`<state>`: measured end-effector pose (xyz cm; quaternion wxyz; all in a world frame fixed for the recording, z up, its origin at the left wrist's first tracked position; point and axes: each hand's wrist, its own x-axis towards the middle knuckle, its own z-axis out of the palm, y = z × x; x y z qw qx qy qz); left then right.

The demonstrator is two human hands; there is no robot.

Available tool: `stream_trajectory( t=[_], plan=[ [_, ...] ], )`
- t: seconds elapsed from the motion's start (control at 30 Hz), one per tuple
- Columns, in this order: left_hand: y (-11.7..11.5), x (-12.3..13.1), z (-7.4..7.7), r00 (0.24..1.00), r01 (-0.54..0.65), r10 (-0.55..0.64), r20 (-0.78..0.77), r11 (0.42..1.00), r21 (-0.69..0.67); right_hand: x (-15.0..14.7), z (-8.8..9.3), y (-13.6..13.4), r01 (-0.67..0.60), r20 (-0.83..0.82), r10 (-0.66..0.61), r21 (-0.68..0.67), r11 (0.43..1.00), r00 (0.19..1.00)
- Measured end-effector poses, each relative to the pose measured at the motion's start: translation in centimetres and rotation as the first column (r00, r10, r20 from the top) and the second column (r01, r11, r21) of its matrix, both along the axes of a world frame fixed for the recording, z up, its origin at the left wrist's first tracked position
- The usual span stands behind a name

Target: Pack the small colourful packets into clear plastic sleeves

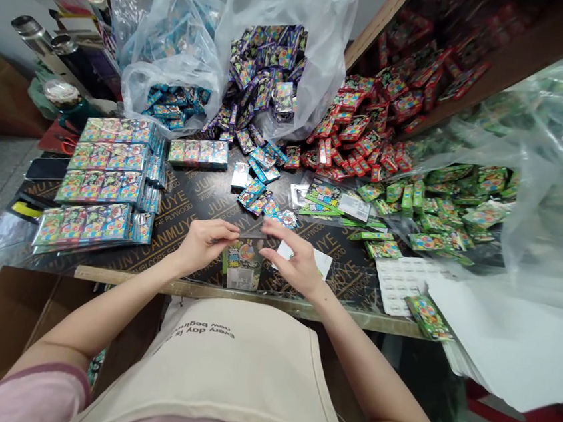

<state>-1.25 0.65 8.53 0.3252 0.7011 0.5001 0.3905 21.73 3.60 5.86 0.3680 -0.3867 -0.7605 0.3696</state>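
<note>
My left hand [206, 242] and my right hand [295, 261] meet near the front edge of the dark plywood board [197, 195]. Both pinch the top of a clear plastic sleeve [242, 262] that stands between them with small colourful packets inside. My left fingers are curled on its left corner. My right thumb and forefinger grip its right corner, the other fingers spread. A white slip [324, 262] lies under my right hand. Loose blue packets [257, 196] lie just beyond the hands.
Filled sleeves of packets [106, 179] are stacked at the left. Clear bags of blue packets [175, 102] and purple packets [268, 75] stand at the back. Red packets [364, 139] and green packets [443, 201] are heaped at the right. A white sticker sheet [402, 281] lies right of my hands.
</note>
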Motion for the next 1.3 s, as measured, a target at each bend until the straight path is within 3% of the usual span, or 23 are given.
stream_trajectory(
  t=[0.1,0.17,0.23,0.27,0.33,0.43,0.5,0.53,0.57,0.63,0.67,0.7,0.73,0.8,0.87,0.93,0.97,1.03,1.1,1.17,1.2,1.23,1.3],
  plan=[
    [-0.2,-1.9,-0.7,0.962,-0.254,0.253,0.106,0.967,-0.002,-1.0,-1.7,3.7,0.171,0.156,-0.197,0.165,0.971,0.968],
    [-0.7,-3.7,-1.5,0.851,-0.506,0.5,0.161,0.862,-0.003,-2.5,-3.5,6.2,0.223,0.337,-0.307,0.265,0.938,0.89],
    [-1.4,-5.5,-2.7,0.721,-0.683,0.678,0.14,0.73,-0.017,-4.3,-5.2,8.2,0.178,0.503,-0.322,0.313,0.933,0.802],
    [-1.8,-6.2,-3.3,0.697,-0.713,0.712,0.081,0.7,-0.021,-5.2,-5.8,8.9,0.146,0.558,-0.31,0.319,0.936,0.77],
    [-2.5,-7.0,-4.4,0.707,-0.706,0.703,-0.076,0.709,-0.01,-6.5,-6.5,9.5,0.117,0.595,-0.288,0.31,0.944,0.75],
    [-2.4,-6.7,-4.7,0.755,-0.654,0.642,-0.133,0.752,-0.077,-6.7,-5.5,8.8,0.09,0.459,-0.186,0.224,0.971,0.869],
    [-1.5,-5.8,-4.2,0.808,-0.55,0.589,0.034,0.773,-0.317,-5.8,-3.8,7.6,-0.11,0.284,0.075,0.11,0.988,0.956],
    [-1.0,-5.3,-3.8,0.837,-0.408,0.528,0.148,0.781,-0.473,-5.2,-2.7,6.9,-0.272,0.209,0.256,0.052,0.961,0.944],
    [-0.4,-4.7,-3.5,0.86,-0.203,0.438,0.263,0.765,-0.611,-4.6,-1.7,6.2,-0.437,0.154,0.431,0.0,0.9,0.889],
    [0.8,-3.6,-3.1,0.859,0.215,0.24,0.453,0.633,-0.744,-3.4,0.0,5.0,-0.661,0.102,0.666,-0.08,0.746,0.739],
    [1.2,-3.0,-3.1,0.844,0.336,0.181,0.504,0.554,-0.762,-2.9,0.6,4.7,-0.691,0.099,0.698,-0.098,0.717,0.71],
    [1.6,-2.5,-3.2,0.833,0.377,0.18,0.524,0.509,-0.774,-2.5,0.9,4.4,-0.659,0.105,0.665,-0.092,0.747,0.739],
    [1.9,-1.9,-3.4,0.819,0.354,0.237,0.523,0.508,-0.785,-2.1,0.9,4.2,-0.567,0.116,0.57,-0.063,0.822,0.813],
    [2.2,-0.8,-3.9,0.735,0.215,0.445,0.512,0.564,-0.798,-2.0,0.3,3.9,-0.267,0.13,0.26,0.035,0.963,0.957],
    [2.2,0.5,-4.4,0.605,0.12,0.591,0.533,0.594,-0.795,-2.5,-0.7,3.4,-0.03,0.14,0.011,0.132,0.991,0.99],
    [1.8,1.7,-4.8,0.54,0.124,0.626,0.563,0.602,-0.789,-3.4,-1.6,2.6,0.027,0.176,-0.061,0.192,0.981,0.982],
    [1.6,2.1,-4.9,0.544,0.14,0.615,0.571,0.605,-0.784,-3.9,-2.0,2.2,0.028,0.192,-0.071,0.217,0.976,0.979],
    [1.2,2.1,-5.1,0.619,0.143,0.54,0.57,0.636,-0.758,-4.5,-2.6,1.5,0.025,0.201,-0.081,0.268,0.963,0.976],
    [0.9,1.0,-5.2,0.773,0.065,0.379,0.51,0.751,-0.657,-4.1,-3.0,1.2,0.013,0.202,-0.083,0.323,0.946,0.976],
    [0.9,-1.2,-5.4,0.955,-0.002,0.133,0.266,0.897,-0.441,-3.0,-3.6,1.2,0.009,0.239,-0.101,0.358,0.934,0.966],
    [0.9,-2.3,-5.6,0.998,0.024,-0.005,0.058,0.943,-0.332,-2.4,-4.0,1.3,0.004,0.272,-0.111,0.366,0.93,0.956],
    [1.0,-3.3,-5.9,0.98,0.081,-0.125,-0.158,0.962,-0.26,-1.8,-4.4,1.2,-0.004,0.309,-0.119,0.37,0.929,0.944],
    [1.1,-4.8,-6.7,0.839,0.194,-0.282,-0.465,0.954,-0.227,-1.1,-5.3,1.1,-0.034,0.386,-0.12,0.37,0.928,0.915]
  ],
)
